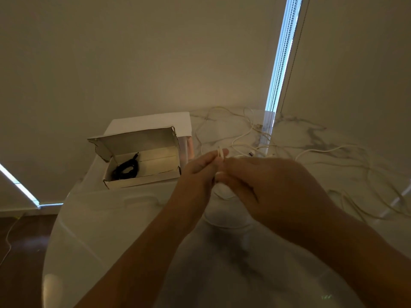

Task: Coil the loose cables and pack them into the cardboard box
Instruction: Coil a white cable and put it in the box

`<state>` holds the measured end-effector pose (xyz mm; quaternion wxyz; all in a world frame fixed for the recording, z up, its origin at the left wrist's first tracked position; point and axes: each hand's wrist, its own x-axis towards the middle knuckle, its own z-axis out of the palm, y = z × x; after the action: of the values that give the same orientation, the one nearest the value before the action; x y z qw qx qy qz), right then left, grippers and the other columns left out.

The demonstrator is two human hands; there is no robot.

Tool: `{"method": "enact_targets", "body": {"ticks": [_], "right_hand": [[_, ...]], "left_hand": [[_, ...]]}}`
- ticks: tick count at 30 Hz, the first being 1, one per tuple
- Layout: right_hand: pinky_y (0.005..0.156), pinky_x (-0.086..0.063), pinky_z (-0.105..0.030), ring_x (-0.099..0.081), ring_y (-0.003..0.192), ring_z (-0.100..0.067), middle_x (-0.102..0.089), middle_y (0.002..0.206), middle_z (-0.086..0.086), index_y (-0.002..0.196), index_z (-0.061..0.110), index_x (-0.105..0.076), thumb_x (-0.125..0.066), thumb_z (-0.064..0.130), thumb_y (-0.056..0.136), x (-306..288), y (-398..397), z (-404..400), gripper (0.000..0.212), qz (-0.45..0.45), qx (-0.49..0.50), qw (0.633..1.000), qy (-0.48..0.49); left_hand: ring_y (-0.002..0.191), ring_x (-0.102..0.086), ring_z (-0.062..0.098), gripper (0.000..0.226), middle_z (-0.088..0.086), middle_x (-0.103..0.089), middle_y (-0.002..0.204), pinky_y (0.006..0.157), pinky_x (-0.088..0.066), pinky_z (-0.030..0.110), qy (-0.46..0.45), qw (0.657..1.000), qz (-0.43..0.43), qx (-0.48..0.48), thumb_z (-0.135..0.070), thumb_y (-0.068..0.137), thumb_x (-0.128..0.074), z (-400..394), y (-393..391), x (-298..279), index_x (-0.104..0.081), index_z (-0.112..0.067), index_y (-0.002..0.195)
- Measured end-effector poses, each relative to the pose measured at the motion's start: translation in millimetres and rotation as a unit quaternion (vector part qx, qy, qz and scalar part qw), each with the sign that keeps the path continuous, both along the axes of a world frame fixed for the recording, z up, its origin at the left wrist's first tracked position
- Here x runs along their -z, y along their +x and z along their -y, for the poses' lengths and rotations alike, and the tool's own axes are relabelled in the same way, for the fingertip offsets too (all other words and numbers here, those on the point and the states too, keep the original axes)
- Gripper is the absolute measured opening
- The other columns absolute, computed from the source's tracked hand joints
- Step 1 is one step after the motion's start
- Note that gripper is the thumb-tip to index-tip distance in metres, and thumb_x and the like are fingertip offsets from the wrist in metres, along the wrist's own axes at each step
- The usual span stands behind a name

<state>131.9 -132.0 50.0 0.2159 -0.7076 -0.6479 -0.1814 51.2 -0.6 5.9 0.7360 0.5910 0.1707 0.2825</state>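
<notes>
Our left hand (pixel 201 168) and right hand (pixel 262 176) both pinch a white cable (pixel 220 152); the open cardboard box (pixel 142 182) lies at nine o'clock, nearer our left hand.

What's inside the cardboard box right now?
One coiled black cable lies at the left end of the open cardboard box. The rest of the visible floor is bare; the near wall hides the strip behind it.
</notes>
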Motion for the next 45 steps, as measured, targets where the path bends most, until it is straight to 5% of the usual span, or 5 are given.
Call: {"method": "enact_targets", "body": {"ticks": [6,12,23,33,45], "right_hand": [[0.055,-0.028,-0.016,-0.048,0.058,-0.001,-0.051,0.067,0.018,0.099,0.034,-0.068,-0.053,0.042,0.099,-12.7,36.0,8.2,0.017,-0.050,0.095,0.993,0.058],[0.066,-0.042,-0.015,-0.061,0.074,0.003,-0.070,0.082,0.016,0.095,0.036,-0.074,-0.058,0.054,0.087,-7.2,59.2,5.3,0.025,-0.166,0.099,0.978,0.076],[0.058,-0.034,-0.017,-0.053,0.069,0.000,-0.064,0.080,0.015,0.110,0.039,-0.071,-0.045,0.052,0.096,12.6,63.2,-4.5,0.032,-0.193,0.125,0.971,-0.060],[0.064,-0.037,-0.018,-0.055,0.074,-0.002,-0.068,0.087,0.014,0.122,0.041,-0.065,-0.041,0.050,0.101,24.7,52.0,-10.0,0.033,-0.187,0.119,0.973,-0.065],[0.075,-0.049,-0.034,-0.064,0.092,-0.022,-0.066,0.106,0.001,0.139,0.029,-0.042,-0.028,0.040,0.105,27.6,10.4,-11.0,0.039,-0.082,0.126,0.978,-0.144]], "left_hand": [[0.069,-0.059,0.014,0.047,0.003,-0.065,0.074,0.066,-0.051,0.023,0.029,0.998,-0.020,0.059,-0.009,0.105,-0.036,9.3,4.1,-1.4,-0.079,-0.019,0.088],[0.074,-0.054,0.017,0.052,0.016,-0.059,0.085,0.066,-0.048,0.021,0.009,0.998,-0.007,0.061,-0.012,0.104,-0.036,11.0,4.0,-3.4,-0.082,-0.023,0.083],[0.063,-0.043,0.009,0.052,0.003,-0.048,0.072,0.060,-0.038,0.021,-0.156,0.980,0.065,0.104,-0.025,0.090,-0.051,6.5,4.0,-3.4,-0.060,0.014,0.123],[0.070,-0.053,0.009,0.047,0.001,-0.054,0.080,0.071,-0.050,0.017,-0.291,0.944,0.115,0.106,-0.021,0.101,-0.044,0.5,4.0,-2.7,-0.052,0.010,0.135],[0.087,-0.059,0.011,0.051,0.004,-0.061,0.093,0.085,-0.053,0.019,-0.304,0.938,0.164,0.032,-0.018,0.097,-0.049,-10.5,-2.1,-9.7,-0.045,0.007,0.141]]}}
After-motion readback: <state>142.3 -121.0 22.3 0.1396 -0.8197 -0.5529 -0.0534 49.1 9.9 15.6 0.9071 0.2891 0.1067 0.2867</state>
